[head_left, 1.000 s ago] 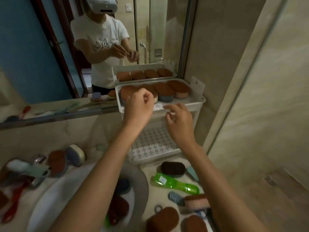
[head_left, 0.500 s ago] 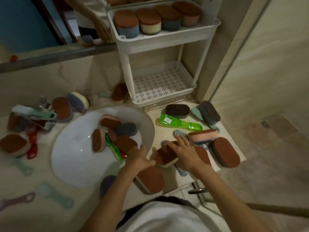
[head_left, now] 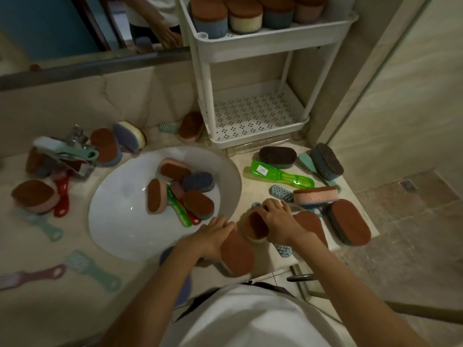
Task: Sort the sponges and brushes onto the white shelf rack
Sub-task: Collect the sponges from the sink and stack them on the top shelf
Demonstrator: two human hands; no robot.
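Left hand (head_left: 215, 234) grips front sponge (head_left: 238, 256) at the counter edge. Right hand (head_left: 278, 221) grips tilted sponge (head_left: 255, 225) just beside it. White shelf rack (head_left: 273, 28) top tier: four sponges (head_left: 246, 17). Sink (head_left: 120, 216) holds mixed sponges and brushes.

We are in a bathroom: a white basin (head_left: 120, 221) sunk in the stone counter (head_left: 62, 296), a mirror (head_left: 50, 26) along the far wall, a tiled floor (head_left: 400, 234) with a drain (head_left: 408, 185) at right.
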